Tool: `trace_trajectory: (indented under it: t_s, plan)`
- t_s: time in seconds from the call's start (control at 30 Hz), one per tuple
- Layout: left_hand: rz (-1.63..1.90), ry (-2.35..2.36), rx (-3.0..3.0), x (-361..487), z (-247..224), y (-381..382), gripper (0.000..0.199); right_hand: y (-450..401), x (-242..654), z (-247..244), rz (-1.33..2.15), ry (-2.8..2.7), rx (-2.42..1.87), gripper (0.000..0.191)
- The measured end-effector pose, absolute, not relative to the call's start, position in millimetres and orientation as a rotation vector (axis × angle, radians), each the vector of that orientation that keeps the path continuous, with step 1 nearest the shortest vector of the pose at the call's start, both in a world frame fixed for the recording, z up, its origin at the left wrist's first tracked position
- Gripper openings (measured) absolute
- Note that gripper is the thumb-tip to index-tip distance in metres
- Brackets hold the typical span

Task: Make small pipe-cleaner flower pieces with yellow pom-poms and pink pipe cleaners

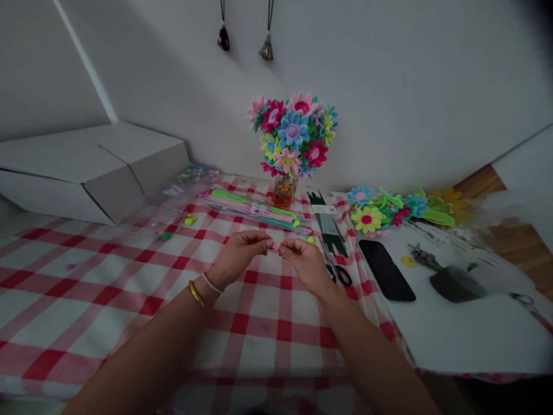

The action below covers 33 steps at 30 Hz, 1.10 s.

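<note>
My left hand (242,253) and my right hand (305,259) meet over the red and white checked cloth (242,324). Between their pinched fingertips is a small pink piece (275,246), gripped from both sides; its shape is mostly hidden. Just beyond my hands lies a bundle of colored pipe cleaners (253,208) in clear packaging. Black-handled scissors (343,275) rest to the right of my right hand, beside a pack of dark green stems (330,225).
A vase (284,191) of fuzzy flowers stands at the back. The large white box (129,173) occupies the left. On the right are a black phone (386,271), loose fuzzy flowers (367,219), keys (423,256) and a dark pouch (455,283).
</note>
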State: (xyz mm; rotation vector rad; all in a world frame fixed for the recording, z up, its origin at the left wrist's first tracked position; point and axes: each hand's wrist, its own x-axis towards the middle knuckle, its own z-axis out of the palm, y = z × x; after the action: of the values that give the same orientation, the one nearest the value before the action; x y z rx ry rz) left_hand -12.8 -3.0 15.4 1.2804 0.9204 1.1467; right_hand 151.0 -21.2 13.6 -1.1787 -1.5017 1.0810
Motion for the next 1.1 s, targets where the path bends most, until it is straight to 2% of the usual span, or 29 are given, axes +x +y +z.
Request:
trace_trajectory:
  t_s: [0.3, 0.53, 0.77, 0.97, 1.1]
  plan:
    - [1.118, 0.645, 1.045, -9.1, 12.8, -5.3, 0.011, -24.9, 145.5, 15.7, 1.324, -1.324, -0.974, 0.011]
    - [1.153, 0.670, 1.005, -8.0, 9.9, -3.0, 0.010, -24.7, 142.2, 16.0, 1.228, -1.333, -1.012, 0.011]
    - [1.094, 0.498, 0.900, -7.8, 13.1, -7.3, 0.007, -28.2, 142.9, 17.1, 1.170, -1.391, -0.943, 0.012]
    - [1.229, 0.659, 0.942, -5.8, 10.6, -4.9, 0.010, -25.1, 143.7, 15.8, 1.178, -1.374, -1.022, 0.015]
    - [1.242, 0.736, 0.976, -5.4, 9.0, -4.1, 0.013, -24.4, 144.4, 10.4, 0.944, -1.469, -1.141, 0.018]
